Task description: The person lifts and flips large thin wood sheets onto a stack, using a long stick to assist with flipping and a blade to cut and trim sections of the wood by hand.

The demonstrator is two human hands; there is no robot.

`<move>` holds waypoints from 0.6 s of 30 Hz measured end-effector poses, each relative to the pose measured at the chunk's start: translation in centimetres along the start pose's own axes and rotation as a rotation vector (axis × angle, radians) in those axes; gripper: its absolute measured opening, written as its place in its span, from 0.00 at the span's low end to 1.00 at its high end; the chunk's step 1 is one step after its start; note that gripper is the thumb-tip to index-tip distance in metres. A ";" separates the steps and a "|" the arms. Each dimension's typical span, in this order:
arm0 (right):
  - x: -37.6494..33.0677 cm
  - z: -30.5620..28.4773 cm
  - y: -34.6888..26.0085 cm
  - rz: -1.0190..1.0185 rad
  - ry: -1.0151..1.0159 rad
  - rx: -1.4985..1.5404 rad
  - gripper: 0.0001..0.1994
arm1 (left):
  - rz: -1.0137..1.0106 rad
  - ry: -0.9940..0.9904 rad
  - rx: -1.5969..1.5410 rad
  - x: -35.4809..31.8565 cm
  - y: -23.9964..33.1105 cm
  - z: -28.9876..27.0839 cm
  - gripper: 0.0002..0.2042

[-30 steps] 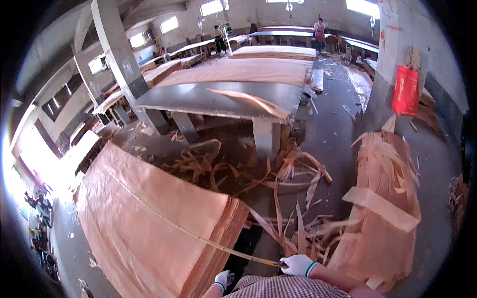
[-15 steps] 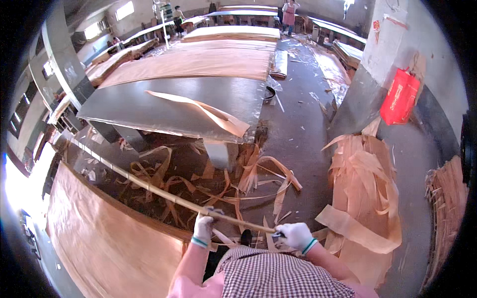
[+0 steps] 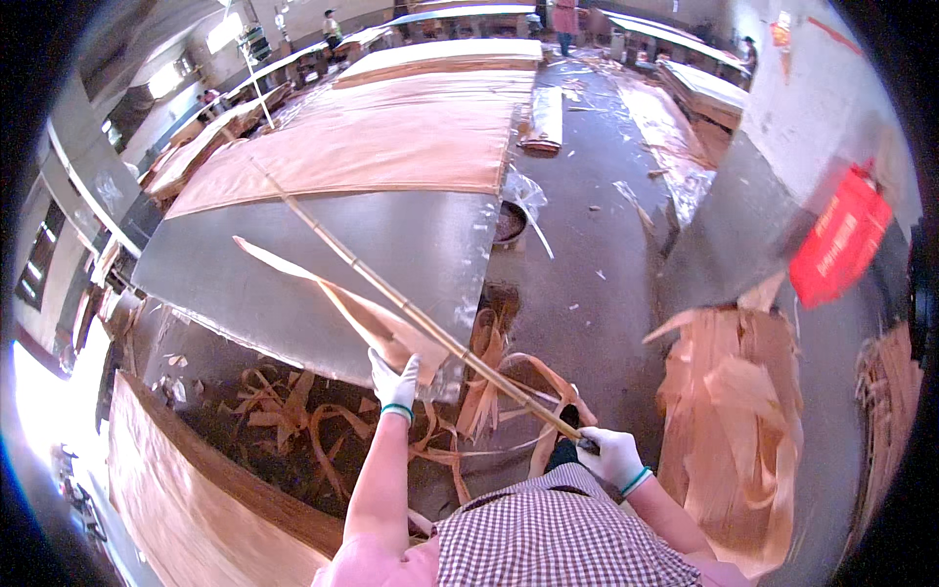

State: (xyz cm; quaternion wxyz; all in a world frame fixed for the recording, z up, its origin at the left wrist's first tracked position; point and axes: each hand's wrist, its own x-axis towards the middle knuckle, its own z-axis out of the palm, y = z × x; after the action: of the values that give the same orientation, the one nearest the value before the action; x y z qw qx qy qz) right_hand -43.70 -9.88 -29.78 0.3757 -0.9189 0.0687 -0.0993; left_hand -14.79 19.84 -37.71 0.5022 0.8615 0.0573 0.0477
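My right hand point(image 3: 614, 458), in a white glove with a green cuff band, is closed round the near end of a long thin bamboo pole point(image 3: 430, 328). A small dark piece shows at its fingers; its kind is unclear. The pole slants away to the far left, over a dark smooth-topped table point(image 3: 225, 264). On that table lies a twisted strip of wood veneer point(image 3: 357, 311). My left hand point(image 3: 394, 383), gloved likewise, is at the strip's near end with thumb and fingers apart. Whether it touches the strip I cannot tell.
Pink-brown veneer sheets point(image 3: 362, 137) cover the table's far part. A veneer stack point(image 3: 196, 489) stands at near left, a veneer heap point(image 3: 729, 421) at right. Loose scraps point(image 3: 284, 406) litter the floor. A red bag point(image 3: 839, 235) hangs by the pillar; people stand far off.
My left hand has left the pole and moved forward to the veneer strip. The pole has swung from the left to over the table, still in my right hand. The view has shifted.
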 end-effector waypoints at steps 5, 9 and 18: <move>12.3 -3.9 8.7 0.021 -0.126 0.074 0.12 | -0.179 0.221 0.676 2.9 3.9 5.6 0.48; 20.9 -7.8 13.3 0.141 -0.217 0.203 0.13 | -0.204 0.533 -0.333 3.8 2.8 3.8 0.22; 42.2 -10.8 22.2 0.061 -0.227 0.165 0.08 | -1.412 1.078 0.840 -8.6 -0.5 -4.0 0.25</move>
State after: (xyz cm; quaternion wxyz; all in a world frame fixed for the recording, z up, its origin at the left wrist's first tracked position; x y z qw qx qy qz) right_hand -6.43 -41.36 -32.38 0.4582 -0.8876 0.0450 0.0113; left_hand -23.89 22.24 -36.41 -0.0252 0.6006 0.7929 0.0992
